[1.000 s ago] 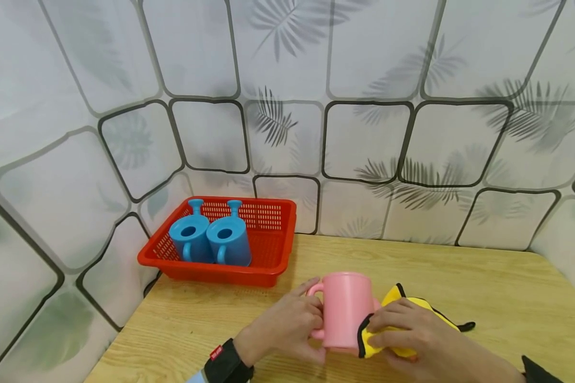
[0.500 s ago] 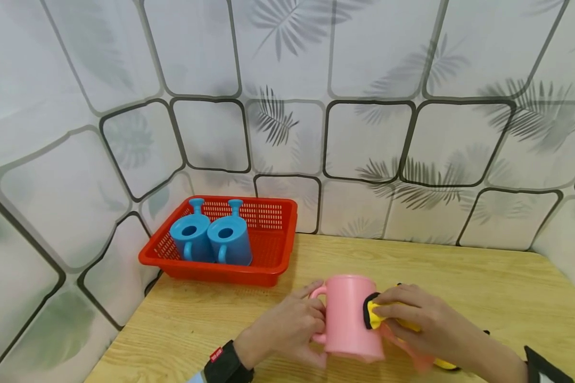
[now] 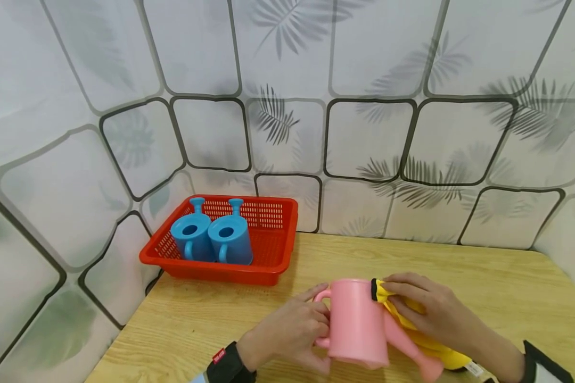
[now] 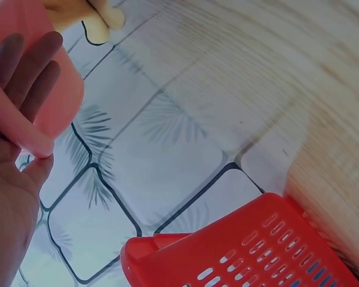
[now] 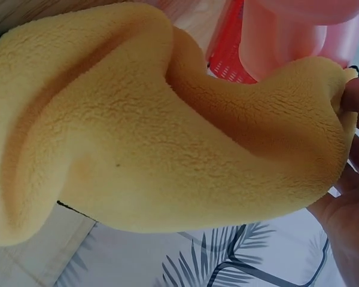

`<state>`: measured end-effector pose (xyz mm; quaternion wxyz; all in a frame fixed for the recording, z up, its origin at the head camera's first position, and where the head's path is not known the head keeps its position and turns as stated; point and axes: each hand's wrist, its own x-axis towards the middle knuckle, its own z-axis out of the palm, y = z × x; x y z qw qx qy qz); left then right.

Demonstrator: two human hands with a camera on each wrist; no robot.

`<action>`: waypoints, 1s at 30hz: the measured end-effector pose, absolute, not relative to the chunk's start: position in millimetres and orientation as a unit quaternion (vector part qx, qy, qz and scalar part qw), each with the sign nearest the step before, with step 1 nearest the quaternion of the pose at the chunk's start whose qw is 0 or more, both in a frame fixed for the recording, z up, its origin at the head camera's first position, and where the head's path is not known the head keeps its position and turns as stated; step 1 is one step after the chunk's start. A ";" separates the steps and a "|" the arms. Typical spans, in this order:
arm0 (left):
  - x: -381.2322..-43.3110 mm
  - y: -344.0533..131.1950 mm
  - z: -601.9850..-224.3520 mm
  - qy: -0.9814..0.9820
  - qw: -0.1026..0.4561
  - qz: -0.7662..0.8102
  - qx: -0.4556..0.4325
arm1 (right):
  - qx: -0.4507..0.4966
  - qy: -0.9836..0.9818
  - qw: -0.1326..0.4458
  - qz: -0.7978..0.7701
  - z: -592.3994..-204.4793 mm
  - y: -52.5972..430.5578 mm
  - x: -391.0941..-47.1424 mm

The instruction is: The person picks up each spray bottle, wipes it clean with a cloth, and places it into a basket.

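Observation:
A pink watering can [image 3: 356, 324] is held over the front of the table, its spout pointing down to the right. My left hand [image 3: 294, 327] grips its handle [image 4: 18, 116], with fingers passed through the loop in the left wrist view. My right hand [image 3: 426, 300] pinches a yellow cloth [image 3: 424, 340] with black edging and presses it to the can's upper right side. In the right wrist view the fleecy cloth [image 5: 167, 137] hangs in folds from my fingers and fills much of the picture.
A red plastic basket [image 3: 268, 274] stands at the back left of the wooden table [image 3: 211, 308]. Inside it are two blue watering cans [image 3: 230, 239], side by side. A patterned curtain [image 3: 287, 133] hangs behind the table and along the left.
My right hand has moved the cloth up the can's side, from near its base toward its rim. The can has shifted slightly right and tilted, and its spout now shows.

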<state>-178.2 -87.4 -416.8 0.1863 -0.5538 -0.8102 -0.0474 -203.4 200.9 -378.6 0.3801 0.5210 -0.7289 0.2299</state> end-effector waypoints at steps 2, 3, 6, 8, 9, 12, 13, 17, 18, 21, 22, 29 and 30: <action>-178.6 -87.5 -416.5 -0.809 0.188 -0.047 -0.554 | 0.526 -0.727 0.373 0.235 -379.0 201.9 -203.1; -178.9 -87.8 -416.1 -0.810 0.186 -0.048 -0.554 | 0.529 -0.727 0.368 0.237 -379.2 202.3 -202.3; -180.2 -89.1 -413.8 -0.816 0.178 -0.050 -0.548 | 0.541 -0.727 0.348 0.241 -379.4 203.0 -197.9; -181.3 -90.0 -412.1 -0.819 0.175 -0.051 -0.544 | 0.555 -0.720 0.339 0.242 -379.2 202.5 -194.2; -181.8 -90.8 -411.2 -0.822 0.172 -0.052 -0.541 | 0.563 -0.715 0.337 0.242 -378.7 201.9 -192.2; -182.7 -92.4 -409.8 -0.826 0.165 -0.060 -0.536 | 0.589 -0.699 0.323 0.245 -375.7 198.8 -186.0; -183.1 -92.9 -409.6 -0.826 0.164 -0.065 -0.535 | 0.601 -0.690 0.321 0.246 -374.4 197.1 -184.4; -184.8 -94.9 -409.4 -0.828 0.163 -0.085 -0.530 | 0.635 -0.666 0.300 0.252 -370.4 190.9 -177.8; -185.4 -95.4 -409.3 -0.829 0.163 -0.091 -0.527 | 0.642 -0.660 0.296 0.253 -370.1 189.9 -176.7; -186.7 -96.3 -408.8 -0.829 0.164 -0.102 -0.525 | 0.651 -0.653 0.290 0.256 -370.2 189.2 -174.9; -186.8 -96.4 -408.5 -0.829 0.163 -0.103 -0.524 | 0.651 -0.653 0.293 0.253 -370.7 189.8 -175.1; -183.9 -94.9 -405.4 -0.826 0.164 -0.088 -0.532 | 0.621 -0.668 0.347 0.215 -371.7 194.8 -183.2; -183.4 -94.6 -405.3 -0.826 0.164 -0.084 -0.532 | 0.619 -0.670 0.351 0.213 -372.2 195.8 -184.3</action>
